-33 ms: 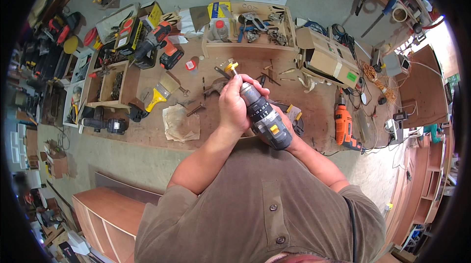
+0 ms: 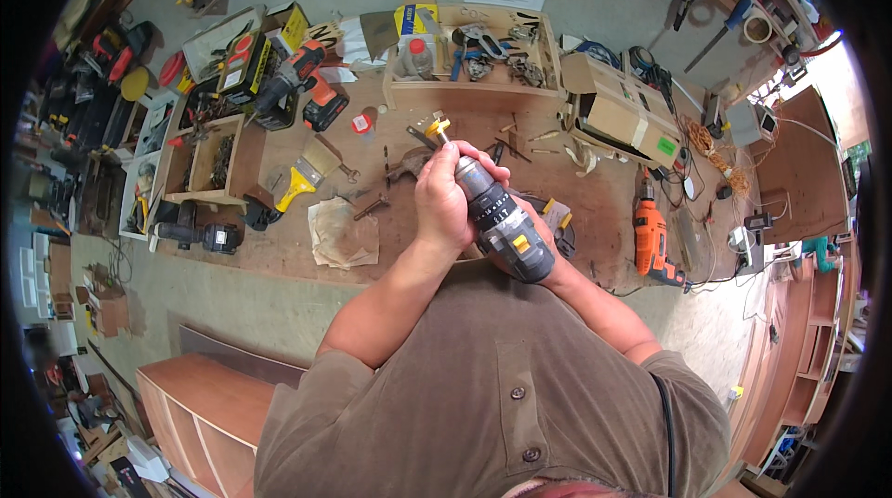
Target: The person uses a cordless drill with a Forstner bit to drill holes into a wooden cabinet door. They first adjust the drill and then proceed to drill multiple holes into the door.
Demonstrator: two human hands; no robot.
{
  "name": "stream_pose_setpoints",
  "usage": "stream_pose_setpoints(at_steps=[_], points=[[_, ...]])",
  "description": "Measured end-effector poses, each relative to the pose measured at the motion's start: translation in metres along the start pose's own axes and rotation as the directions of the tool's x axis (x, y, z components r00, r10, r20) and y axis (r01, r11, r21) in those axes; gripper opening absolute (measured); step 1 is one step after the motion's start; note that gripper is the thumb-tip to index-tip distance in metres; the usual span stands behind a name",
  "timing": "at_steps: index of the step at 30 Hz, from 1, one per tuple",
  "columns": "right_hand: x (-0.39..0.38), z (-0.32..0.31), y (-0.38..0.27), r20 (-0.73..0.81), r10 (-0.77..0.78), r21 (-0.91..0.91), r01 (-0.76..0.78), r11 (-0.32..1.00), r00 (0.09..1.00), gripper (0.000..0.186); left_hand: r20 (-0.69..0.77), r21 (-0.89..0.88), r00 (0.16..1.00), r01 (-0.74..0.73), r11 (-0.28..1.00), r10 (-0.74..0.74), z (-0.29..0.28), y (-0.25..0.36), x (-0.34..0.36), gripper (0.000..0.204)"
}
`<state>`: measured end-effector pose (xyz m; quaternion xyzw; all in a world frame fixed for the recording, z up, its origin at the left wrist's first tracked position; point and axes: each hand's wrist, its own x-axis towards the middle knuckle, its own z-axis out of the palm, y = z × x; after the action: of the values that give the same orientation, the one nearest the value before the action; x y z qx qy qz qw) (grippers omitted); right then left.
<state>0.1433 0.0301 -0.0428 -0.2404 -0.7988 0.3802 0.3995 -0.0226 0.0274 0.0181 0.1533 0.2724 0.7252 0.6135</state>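
Observation:
A dark grey cordless drill [image 2: 509, 230] with a yellow switch is held in front of my chest, its nose pointing up and a little left. My right hand [image 2: 548, 252] is wrapped round its handle, mostly hidden behind the drill's body. Closed about the front of the chuck is my left hand [image 2: 440, 201], thumb and fingers pinching the shank of a bit with a yellow collar [image 2: 437, 127]. The bit's tip sticks out past the thumb. Under the hands, a hammer [image 2: 409, 166] lies partly covered on the wooden workbench [image 2: 269, 252].
An orange corded drill [image 2: 650, 236] lies at the right, near a cardboard box [image 2: 623, 112] and tangled cords. On the left are a red-and-black drill [image 2: 311, 89], a yellow-handled brush [image 2: 299, 184] and sandpaper [image 2: 344, 233]. A wooden tool tray [image 2: 474, 97] stands at the back.

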Motion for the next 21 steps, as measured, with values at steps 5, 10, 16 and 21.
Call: stream_pose_setpoints(at_steps=[5, 10, 16, 21], points=[[0.003, -0.002, -0.003, -0.042, 0.001, 0.041, 0.0, 0.999, 0.999, 0.069, -0.06, 0.021, 0.997, -0.047, 0.999, 0.048, 0.001, -0.002, 0.0, 0.026], [-0.004, 0.002, 0.015, -0.089, 0.09, 0.064, -0.085, 0.994, 0.992, 0.065, -0.2, -0.017, 0.979, -0.047, 0.999, 0.043, 0.006, -0.006, 0.01, 0.025], [-0.009, 0.012, 0.034, -0.225, 0.308, 0.242, -0.253, 0.937, 0.924, 0.056, -0.266, 0.013, 0.958, -0.111, 0.994, 0.11, 0.007, -0.015, 0.024, 0.024], [-0.017, 0.012, 0.021, -0.244, 0.272, 0.149, -0.241, 0.959, 0.931, 0.041, -0.264, -0.001, 0.962, -0.071, 0.997, 0.068, 0.01, -0.019, 0.016, 0.026]])
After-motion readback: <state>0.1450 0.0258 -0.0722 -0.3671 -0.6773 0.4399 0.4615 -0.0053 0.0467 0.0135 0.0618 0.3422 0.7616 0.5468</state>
